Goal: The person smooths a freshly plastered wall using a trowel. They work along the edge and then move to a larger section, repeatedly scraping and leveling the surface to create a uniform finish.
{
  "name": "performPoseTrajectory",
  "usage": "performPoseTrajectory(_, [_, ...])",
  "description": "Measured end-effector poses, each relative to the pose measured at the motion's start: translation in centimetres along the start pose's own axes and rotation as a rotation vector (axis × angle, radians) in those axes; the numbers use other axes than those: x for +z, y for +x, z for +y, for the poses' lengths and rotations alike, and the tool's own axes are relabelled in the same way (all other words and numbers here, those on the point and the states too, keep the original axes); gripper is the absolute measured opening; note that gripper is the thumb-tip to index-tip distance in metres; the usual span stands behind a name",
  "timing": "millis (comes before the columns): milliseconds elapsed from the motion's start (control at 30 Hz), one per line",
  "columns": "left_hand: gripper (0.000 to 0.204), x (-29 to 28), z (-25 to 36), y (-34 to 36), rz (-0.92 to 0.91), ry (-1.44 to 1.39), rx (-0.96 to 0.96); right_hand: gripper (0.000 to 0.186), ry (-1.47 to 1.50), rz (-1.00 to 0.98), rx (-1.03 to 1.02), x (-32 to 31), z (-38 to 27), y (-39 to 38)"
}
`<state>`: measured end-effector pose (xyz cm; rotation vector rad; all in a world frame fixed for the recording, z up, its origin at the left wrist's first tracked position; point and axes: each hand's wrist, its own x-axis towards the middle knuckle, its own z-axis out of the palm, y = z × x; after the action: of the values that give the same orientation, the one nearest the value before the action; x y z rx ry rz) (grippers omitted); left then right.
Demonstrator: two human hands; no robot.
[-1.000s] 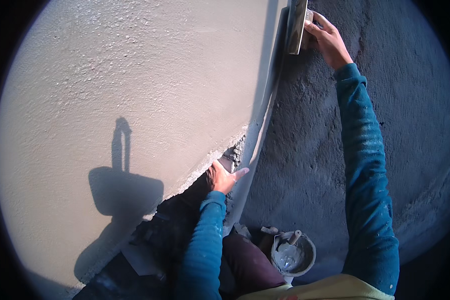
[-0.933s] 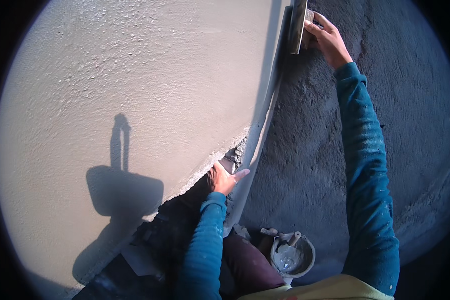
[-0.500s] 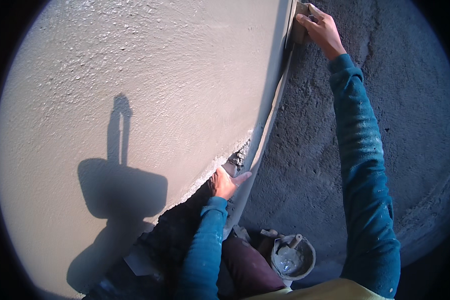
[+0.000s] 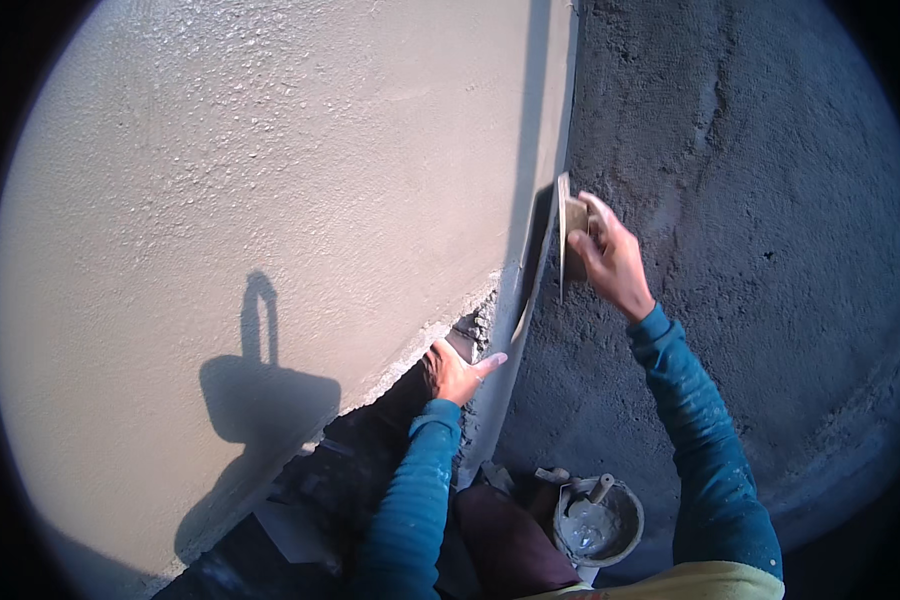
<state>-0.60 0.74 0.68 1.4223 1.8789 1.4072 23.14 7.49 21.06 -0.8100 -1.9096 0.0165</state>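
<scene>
Pale wall (image 4: 320, 180), brightly lit and grainy, fills the space left of both hands' fingers, while a rough dark wall (image 4: 750, 270) lies to the right of the right fingers. Between the two runs a narrow strip (image 4: 493, 410), just left of the right fingers and reaching down past the left thumb.

The right hand (image 4: 615, 258) has its fingers and thumb closed around the handle of a float (image 4: 567, 235). The float's blade stands nearly upright, edge-on, just left of those fingertips and beside the strip; whether it touches the strip I cannot tell.

Below and left of the right fingers, the left hand (image 4: 455, 375) is at the wall's broken edge (image 4: 410, 362). Its thumb is spread wide toward the strip; the other fingers reach into the dark gap, their tips hidden, so I cannot tell what they grip.

Left of the left fingers, a shadow (image 4: 270, 405) falls on the pale wall. Well below the right fingers sits a bucket (image 4: 632, 538) of wet grey mix (image 4: 588, 525), with a round handle (image 4: 601, 488) poking out. A purple trouser leg (image 4: 505, 535) shows under the left thumb.
</scene>
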Motion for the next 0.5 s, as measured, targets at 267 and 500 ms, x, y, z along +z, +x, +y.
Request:
performPoseTrajectory(267, [0.154, 1.5, 0.6, 1.3, -0.053, 0.010, 0.079, 0.048, -0.139, 0.177, -0.193, -11.0, -1.9, 23.3])
performPoseTrajectory(500, [0.154, 1.7, -0.7, 2.1, -0.010, 0.051, 0.108, 0.024, -0.096, 0.253, -0.295, -8.9, -5.1, 23.7])
